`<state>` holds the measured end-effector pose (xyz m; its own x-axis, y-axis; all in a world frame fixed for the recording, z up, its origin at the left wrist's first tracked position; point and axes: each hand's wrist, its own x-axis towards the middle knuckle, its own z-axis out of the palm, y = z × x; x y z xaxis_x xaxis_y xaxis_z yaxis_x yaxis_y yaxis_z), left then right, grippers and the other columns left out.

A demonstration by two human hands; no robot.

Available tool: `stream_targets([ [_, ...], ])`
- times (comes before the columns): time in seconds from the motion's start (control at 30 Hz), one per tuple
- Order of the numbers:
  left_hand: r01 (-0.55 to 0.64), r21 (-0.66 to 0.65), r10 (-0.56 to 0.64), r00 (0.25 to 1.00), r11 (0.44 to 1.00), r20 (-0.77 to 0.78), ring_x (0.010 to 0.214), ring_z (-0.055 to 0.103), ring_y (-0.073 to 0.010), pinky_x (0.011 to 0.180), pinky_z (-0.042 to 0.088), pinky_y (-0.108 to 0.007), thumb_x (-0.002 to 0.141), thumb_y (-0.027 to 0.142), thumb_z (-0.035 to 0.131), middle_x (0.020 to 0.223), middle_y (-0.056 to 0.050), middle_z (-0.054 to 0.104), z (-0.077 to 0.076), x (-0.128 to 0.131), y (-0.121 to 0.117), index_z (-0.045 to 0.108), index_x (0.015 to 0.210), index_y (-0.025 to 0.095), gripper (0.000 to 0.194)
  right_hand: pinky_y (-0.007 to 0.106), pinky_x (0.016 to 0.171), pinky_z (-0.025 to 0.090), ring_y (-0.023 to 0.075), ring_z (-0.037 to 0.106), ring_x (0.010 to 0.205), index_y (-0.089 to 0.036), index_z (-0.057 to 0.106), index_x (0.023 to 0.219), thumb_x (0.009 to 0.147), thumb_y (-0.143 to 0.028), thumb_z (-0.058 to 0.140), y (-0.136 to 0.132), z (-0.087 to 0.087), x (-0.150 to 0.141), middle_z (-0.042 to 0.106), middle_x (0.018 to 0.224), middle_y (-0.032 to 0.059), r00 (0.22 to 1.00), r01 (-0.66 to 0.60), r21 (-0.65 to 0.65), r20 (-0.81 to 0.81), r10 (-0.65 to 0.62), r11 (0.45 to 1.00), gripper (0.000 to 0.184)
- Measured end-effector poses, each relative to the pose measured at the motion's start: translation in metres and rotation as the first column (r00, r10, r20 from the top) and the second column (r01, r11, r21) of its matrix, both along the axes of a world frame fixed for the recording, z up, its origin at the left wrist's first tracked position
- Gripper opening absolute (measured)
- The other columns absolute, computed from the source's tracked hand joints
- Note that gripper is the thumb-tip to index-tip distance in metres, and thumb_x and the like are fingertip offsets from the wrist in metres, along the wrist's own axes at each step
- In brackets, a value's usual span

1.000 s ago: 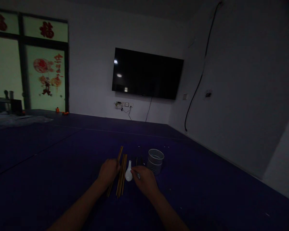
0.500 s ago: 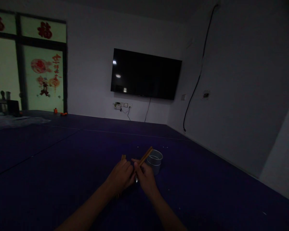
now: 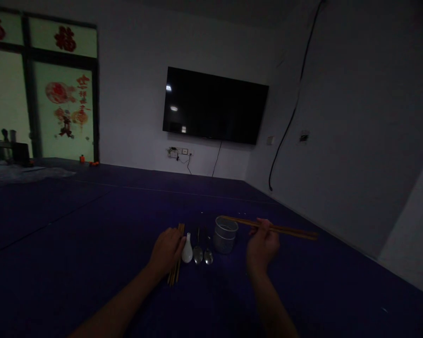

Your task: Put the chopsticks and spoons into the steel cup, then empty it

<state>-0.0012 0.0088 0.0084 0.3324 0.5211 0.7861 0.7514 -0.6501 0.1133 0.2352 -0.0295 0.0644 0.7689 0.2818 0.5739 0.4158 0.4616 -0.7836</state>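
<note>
My right hand (image 3: 263,244) is closed around a pair of wooden chopsticks (image 3: 292,231), held nearly level. Their left ends reach the rim of a grey metal mesh cup (image 3: 224,239), which stands upright. My left hand (image 3: 166,251) lies over several more chopsticks (image 3: 176,271) on the purple surface, its fingers curled at their middle and partly hiding them. Right beside that hand is a white soup spoon (image 3: 187,250). Two metal spoons, a left one (image 3: 198,255) and a right one (image 3: 208,256), lie between it and the cup, bowls toward me.
The purple surface (image 3: 102,249) stretches back to the wall, with a few small bright specks on it. Clear plastic sheeting (image 3: 28,174) lies far left, near small orange objects (image 3: 93,164). A black television (image 3: 215,105) hangs on the wall; a dark cable (image 3: 285,126) runs down at right.
My hands have moved apart. The right one went right with the chopsticks, which swung from steeply slanted to nearly level. The left shifted slightly left, and the spoons came into view.
</note>
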Motion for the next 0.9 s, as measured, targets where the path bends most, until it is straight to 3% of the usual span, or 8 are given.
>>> stream_targets([
  [0.1,-0.024,-0.052,0.023,1.000,0.998,-0.007,0.070,0.055,-0.0177,0.067,0.043,-0.032,0.095,0.035,0.028,0.073,-0.005,0.060,-0.002,-0.002,0.003,0.054,0.077,0.019,0.036,0.032,0.065,0.042,0.0215,0.057,0.067,-0.012,0.064,0.088,0.086,-0.064,0.031,0.007,-0.005,0.015,0.062,0.070,0.0080,0.980,0.161,-0.100,0.136,-0.147,0.982,0.061],
  [0.17,-0.029,-0.089,0.026,0.999,0.996,-0.026,0.072,0.055,-0.0183,0.067,0.043,-0.032,0.095,0.033,0.028,0.075,-0.006,0.061,-0.003,-0.002,0.003,0.055,0.078,0.018,0.035,0.034,0.068,0.042,0.0250,0.060,0.074,-0.011,0.065,0.088,0.086,-0.065,0.027,0.012,-0.009,0.018,0.066,0.077,0.0139,0.962,0.186,-0.156,0.228,-0.148,0.970,0.066],
  [0.4,-0.056,-0.201,0.041,0.996,0.978,-0.081,0.072,0.056,-0.0182,0.065,0.043,-0.030,0.092,0.027,0.031,0.074,-0.006,0.062,-0.003,0.001,0.002,0.055,0.077,0.019,0.030,0.034,0.066,0.040,0.0271,0.061,0.076,-0.012,0.067,0.086,0.084,-0.068,0.028,0.033,-0.028,0.026,0.068,0.080,0.0166,0.933,0.055,-0.322,0.355,0.066,0.945,0.068],
  [0.77,-0.064,-0.229,0.048,0.996,0.971,-0.074,0.073,0.058,-0.0182,0.066,0.043,-0.029,0.092,0.028,0.033,0.076,-0.006,0.064,-0.004,0.002,0.003,0.058,0.079,0.018,0.030,0.038,0.084,0.040,0.0265,0.058,0.092,-0.014,0.068,0.081,0.082,-0.069,0.032,0.054,-0.038,0.033,0.067,0.089,0.0158,0.896,-0.096,-0.337,0.381,0.229,0.937,0.065],
  [0.9,-0.088,-0.263,0.065,0.994,0.961,-0.092,0.074,0.059,-0.0183,0.068,0.043,-0.030,0.091,0.027,0.033,0.076,-0.007,0.064,-0.001,0.001,0.002,0.058,0.079,0.018,0.030,0.038,0.087,0.041,0.0271,0.058,0.098,-0.012,0.068,0.092,0.081,-0.068,0.035,0.060,-0.045,0.033,0.067,0.098,0.0173,0.907,-0.130,-0.354,0.335,0.255,0.926,0.065],
])
